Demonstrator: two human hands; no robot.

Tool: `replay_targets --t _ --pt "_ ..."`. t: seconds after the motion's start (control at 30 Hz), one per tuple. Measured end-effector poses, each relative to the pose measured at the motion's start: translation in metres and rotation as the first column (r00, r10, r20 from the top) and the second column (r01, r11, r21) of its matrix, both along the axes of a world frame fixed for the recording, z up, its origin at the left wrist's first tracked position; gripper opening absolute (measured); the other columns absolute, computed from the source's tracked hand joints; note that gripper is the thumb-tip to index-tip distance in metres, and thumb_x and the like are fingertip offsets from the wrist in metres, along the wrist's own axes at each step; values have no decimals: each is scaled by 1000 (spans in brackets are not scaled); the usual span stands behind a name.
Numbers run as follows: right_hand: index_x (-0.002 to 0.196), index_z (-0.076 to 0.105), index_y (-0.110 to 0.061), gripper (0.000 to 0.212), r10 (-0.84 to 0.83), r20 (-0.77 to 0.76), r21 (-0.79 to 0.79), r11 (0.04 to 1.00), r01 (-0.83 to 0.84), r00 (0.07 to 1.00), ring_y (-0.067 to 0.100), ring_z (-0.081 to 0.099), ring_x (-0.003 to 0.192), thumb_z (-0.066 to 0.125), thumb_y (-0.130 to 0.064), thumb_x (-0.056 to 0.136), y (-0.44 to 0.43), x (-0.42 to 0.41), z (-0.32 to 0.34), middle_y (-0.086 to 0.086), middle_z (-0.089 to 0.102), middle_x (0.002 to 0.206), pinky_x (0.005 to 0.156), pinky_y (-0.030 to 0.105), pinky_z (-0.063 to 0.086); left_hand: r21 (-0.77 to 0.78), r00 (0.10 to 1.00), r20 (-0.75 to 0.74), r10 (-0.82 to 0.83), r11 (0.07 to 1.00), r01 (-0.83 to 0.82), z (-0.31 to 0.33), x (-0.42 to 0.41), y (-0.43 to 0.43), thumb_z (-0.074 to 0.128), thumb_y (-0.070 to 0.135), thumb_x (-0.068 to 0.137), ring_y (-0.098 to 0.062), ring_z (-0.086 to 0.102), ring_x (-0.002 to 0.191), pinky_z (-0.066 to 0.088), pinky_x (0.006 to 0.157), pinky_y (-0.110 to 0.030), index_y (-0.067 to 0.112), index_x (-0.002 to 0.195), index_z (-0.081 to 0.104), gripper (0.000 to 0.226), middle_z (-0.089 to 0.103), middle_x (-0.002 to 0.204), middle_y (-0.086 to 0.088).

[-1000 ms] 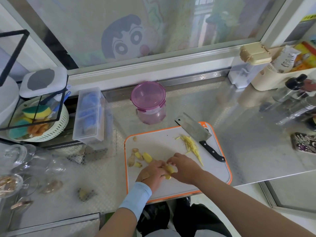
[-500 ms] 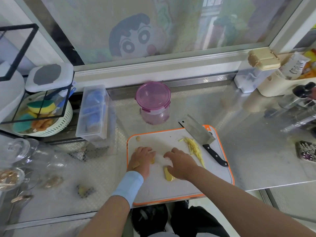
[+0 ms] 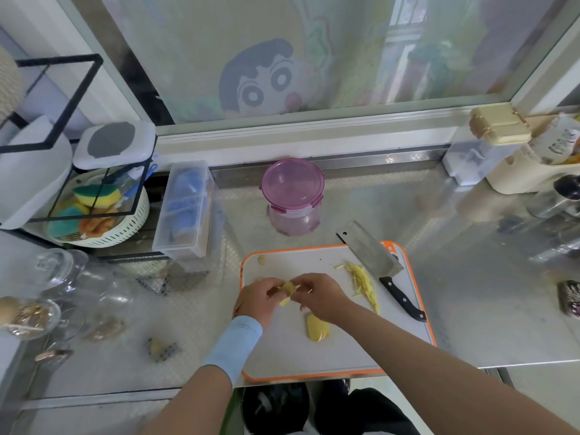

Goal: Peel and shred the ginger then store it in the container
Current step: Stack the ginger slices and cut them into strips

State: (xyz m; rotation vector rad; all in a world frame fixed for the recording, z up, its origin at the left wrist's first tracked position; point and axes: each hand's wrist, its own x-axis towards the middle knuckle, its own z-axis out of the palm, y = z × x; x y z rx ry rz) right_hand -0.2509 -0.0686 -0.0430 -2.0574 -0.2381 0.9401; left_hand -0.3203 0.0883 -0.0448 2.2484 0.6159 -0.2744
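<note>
On the white cutting board with an orange rim, my left hand and my right hand meet over a few yellow ginger slices, both pinching them just above the board. A small stack of ginger slices lies below my right hand. Shredded ginger forms a strip further right, beside the cleaver lying with its black handle toward the board's right edge. The pink-lidded container stands shut behind the board.
A small ginger bit sits at the board's far left corner. A clear box and a basket of sponges stand left. Glass jars are at the left, bottles and tubs at the right. Peel scraps lie on the counter.
My hands, pressed apart on the board half a second ago, have come together and lifted a few slices. The stack of slices lies uncovered below my right hand.
</note>
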Motion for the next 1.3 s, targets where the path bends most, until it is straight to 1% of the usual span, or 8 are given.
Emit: replay_targets --t 0.13,0.23,0.47,0.7,0.87,1.03,1.2,1.3 --pt "98 73 -20 17 -167 -165 101 977 185 972 13 65 63 77 -29 85 4 3 12 1 70 69 64 31 56 -279 973 -17 230 934 -226 6 -1 -5 69 25 86 -9 70 68 53 68 -29 20 92 64 10 72 82 3" --pt "98 75 -14 10 -192 -256 120 966 228 947 16 64 61 73 -16 88 8 7 18 6 69 69 64 28 59 -384 955 -49 293 877 -289 8 0 -1 68 23 88 -12 70 69 51 58 -28 13 91 65 11 73 82 -5" --pt "90 67 -11 9 -168 -190 -52 986 161 967 19 62 50 61 -4 91 30 16 3 12 65 71 50 27 53 -326 894 -67 443 837 -439 2 -6 29 70 29 84 -15 62 57 57 74 -38 28 77 68 8 68 63 7" --pt "93 68 -15 18 -126 -195 -24 992 123 973 20 60 55 57 -2 90 58 24 -12 9 63 70 56 32 57 -295 903 -122 412 854 -429 -4 -12 34 65 19 86 -21 64 69 58 79 -41 32 82 65 13 70 83 1" --pt "86 72 -8 5 -176 -149 -39 984 172 973 22 71 66 69 -9 89 54 29 -14 11 71 76 61 37 62 -355 898 -145 416 825 -439 -5 -10 29 64 16 88 -17 71 69 56 64 -28 15 102 67 15 71 88 -2" --pt "85 74 -9 6 -161 -127 -82 985 151 979 17 73 66 76 -14 84 48 32 -14 8 75 79 55 29 59 -403 875 -200 442 777 -484 -9 -10 24 62 18 89 -16 73 70 48 57 -27 15 93 60 5 72 83 -4" --pt "125 64 -6 36 -113 -165 -37 993 108 980 17 71 70 67 -5 88 55 27 -12 12 72 101 54 27 59 -363 871 -214 442 792 -491 -7 -12 23 66 25 82 -22 72 74 51 62 -32 17 87 62 10 74 76 -2" --pt "133 58 -11 38 -32 -60 -103 994 26 998 20 68 68 60 -21 96 56 25 -7 9 70 106 47 20 49 -340 869 -218 444 800 -494 -3 -9 20 69 30 76 -23 71 76 56 72 -38 19 85 64 15 73 71 1"
